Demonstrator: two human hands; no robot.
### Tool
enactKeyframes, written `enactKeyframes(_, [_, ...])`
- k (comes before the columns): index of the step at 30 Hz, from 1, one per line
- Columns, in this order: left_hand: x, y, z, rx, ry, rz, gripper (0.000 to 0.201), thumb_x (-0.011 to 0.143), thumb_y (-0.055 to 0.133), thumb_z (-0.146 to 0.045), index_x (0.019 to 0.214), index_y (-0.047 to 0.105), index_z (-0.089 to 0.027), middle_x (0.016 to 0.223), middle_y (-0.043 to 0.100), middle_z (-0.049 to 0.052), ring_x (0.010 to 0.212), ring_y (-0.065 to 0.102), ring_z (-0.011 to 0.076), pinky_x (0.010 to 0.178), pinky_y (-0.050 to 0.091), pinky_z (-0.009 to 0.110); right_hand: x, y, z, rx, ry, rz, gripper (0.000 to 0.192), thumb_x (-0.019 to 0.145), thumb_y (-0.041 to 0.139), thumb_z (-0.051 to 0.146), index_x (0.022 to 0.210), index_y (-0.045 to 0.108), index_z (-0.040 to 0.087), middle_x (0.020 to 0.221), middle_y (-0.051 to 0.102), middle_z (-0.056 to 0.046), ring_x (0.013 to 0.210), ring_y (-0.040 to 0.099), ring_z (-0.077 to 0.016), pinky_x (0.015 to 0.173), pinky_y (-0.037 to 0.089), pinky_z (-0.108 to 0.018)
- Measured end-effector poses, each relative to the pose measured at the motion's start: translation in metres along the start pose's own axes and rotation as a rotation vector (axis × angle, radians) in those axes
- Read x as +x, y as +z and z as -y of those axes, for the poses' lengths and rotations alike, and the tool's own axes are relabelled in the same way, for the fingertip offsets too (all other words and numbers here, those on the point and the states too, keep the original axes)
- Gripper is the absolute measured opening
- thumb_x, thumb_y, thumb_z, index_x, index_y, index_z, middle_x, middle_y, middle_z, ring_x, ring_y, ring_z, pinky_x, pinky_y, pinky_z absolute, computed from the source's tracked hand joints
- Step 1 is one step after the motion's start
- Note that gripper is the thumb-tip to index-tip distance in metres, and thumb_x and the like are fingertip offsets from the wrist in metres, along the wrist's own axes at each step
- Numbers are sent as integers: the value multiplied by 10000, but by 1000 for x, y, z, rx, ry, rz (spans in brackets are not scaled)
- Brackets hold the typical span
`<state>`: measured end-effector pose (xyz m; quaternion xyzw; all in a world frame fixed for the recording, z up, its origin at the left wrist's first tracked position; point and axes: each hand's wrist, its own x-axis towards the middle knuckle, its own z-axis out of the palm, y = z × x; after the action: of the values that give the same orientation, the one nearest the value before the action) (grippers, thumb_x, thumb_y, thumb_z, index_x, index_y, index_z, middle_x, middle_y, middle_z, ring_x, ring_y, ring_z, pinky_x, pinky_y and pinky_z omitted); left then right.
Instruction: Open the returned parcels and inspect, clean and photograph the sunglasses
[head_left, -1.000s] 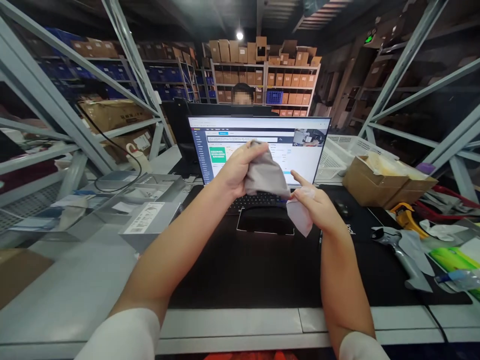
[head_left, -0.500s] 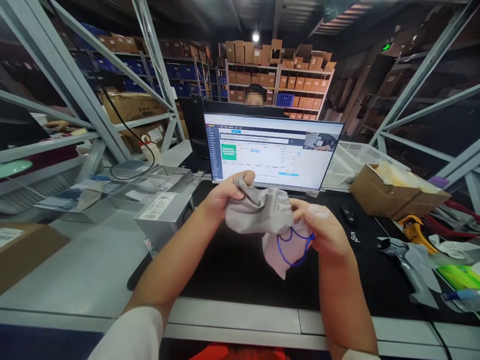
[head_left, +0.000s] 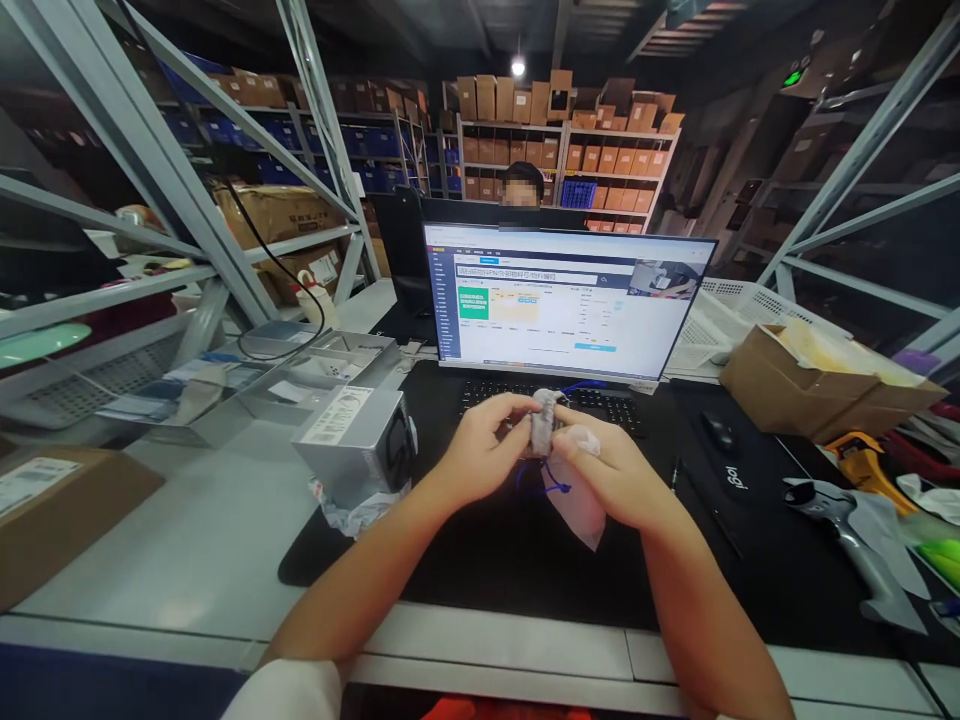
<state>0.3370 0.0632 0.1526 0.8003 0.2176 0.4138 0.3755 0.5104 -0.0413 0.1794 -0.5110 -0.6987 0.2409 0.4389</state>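
Note:
Both hands hold a grey cloth drawstring pouch (head_left: 543, 425) above the black desk mat, now gathered into a narrow bunch. My left hand (head_left: 484, 450) pinches it from the left with closed thumb and fingers. On its other side, my right hand (head_left: 611, 470) is also closed on it, with something whitish over a finger. Blue cord (head_left: 553, 487) loops below and behind the pouch. A pale, thin bag-like piece (head_left: 576, 510) hangs under my right hand; whether it is part of the pouch I cannot tell.
A monitor (head_left: 555, 335) and keyboard (head_left: 480, 392) stand behind my hands. To the left are a grey box (head_left: 356, 450) on crumpled wrap and a brown carton (head_left: 67, 515). A mouse (head_left: 718, 432), barcode scanner (head_left: 855, 550) and open carton (head_left: 810, 385) lie right. Someone (head_left: 523, 185) is behind the monitor.
My hands have come closer together and the pouch, spread wide before, is now bunched between them. The view has shifted, showing more of the grey box and the keyboard.

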Motion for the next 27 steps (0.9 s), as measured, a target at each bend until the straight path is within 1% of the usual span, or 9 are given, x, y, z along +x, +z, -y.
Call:
enactKeyframes(2, [-3, -3, 2, -213, -102, 102, 250, 931, 536, -325, 1115, 652, -200, 988, 697, 60, 901, 654, 208, 824, 508, 332, 1, 4, 0, -90, -16, 14, 387, 1032, 421, 436, 1001, 740, 219, 1244, 690, -71, 1090, 647, -255, 1000, 481, -388])
enactKeyframes(4, [-3, -7, 4, -317, -155, 120, 288, 866, 684, -371, 1082, 603, -199, 925, 692, 30, 839, 646, 177, 790, 503, 300, 2, 9, 2, -182, -37, 30, 451, 1041, 388, 435, 799, 694, 209, 1146, 697, -71, 1010, 651, -241, 936, 493, -369])
enactKeyframes(7, [-2, -13, 5, -457, -273, 182, 423, 752, 830, -374, 969, 506, -210, 779, 661, -24, 685, 627, 133, 669, 493, 255, 3, 14, 6, -255, -54, 58, 476, 1051, 363, 419, 693, 593, 205, 1039, 682, -69, 915, 645, -218, 848, 488, -351])
enactKeyframes(10, [0, -21, 5, -576, -391, 293, 392, 772, 809, -385, 943, 508, -201, 741, 664, -20, 589, 619, 127, 565, 482, 239, 1, 18, 11, -289, -77, 111, 453, 1056, 358, 397, 715, 587, 206, 1052, 675, -67, 930, 647, -215, 858, 475, -359])
enactKeyframes(13, [1, -28, 5, -484, -387, 344, 273, 810, 764, -372, 908, 615, -165, 753, 665, 11, 617, 623, 134, 570, 484, 241, -2, 20, 10, -307, -101, 141, 419, 1050, 386, 381, 759, 639, 215, 1114, 694, -76, 1042, 653, -248, 918, 476, -385])
enactKeyframes(17, [7, -35, 11, -289, -234, 157, 359, 883, 661, -435, 663, 638, -152, 806, 593, 26, 656, 591, 127, 621, 487, 254, -8, 17, 6, -158, -114, -85, 333, 1025, 463, 370, 922, 753, 241, 1232, 699, -78, 1200, 625, -282, 1013, 479, -403])
enactKeyframes(20, [10, -41, 20, -316, -211, 12, 395, 902, 630, -483, 678, 639, -157, 816, 594, 24, 704, 575, 139, 667, 484, 259, -9, 11, 4, -104, -17, -307, 286, 999, 526, 405, 1011, 775, 265, 1201, 700, -66, 1066, 675, -251, 904, 531, -359])
enactKeyframes(23, [8, -46, 25, -423, -220, 82, 367, 911, 614, -519, 847, 690, -166, 784, 633, 22, 708, 578, 153, 691, 482, 272, -5, 8, 1, -30, 132, -208, 334, 997, 521, 467, 1019, 779, 255, 1069, 735, -61, 968, 693, -231, 841, 548, -334])
enactKeyframes(27, [3, -49, 22, -407, -194, 271, 381, 898, 636, -527, 881, 701, -152, 817, 671, 53, 711, 604, 166, 672, 486, 275, 5, 14, -7, 174, 174, -68, 396, 996, 511, 512, 1084, 784, 239, 1142, 758, -64, 1092, 689, -246, 983, 526, -364])
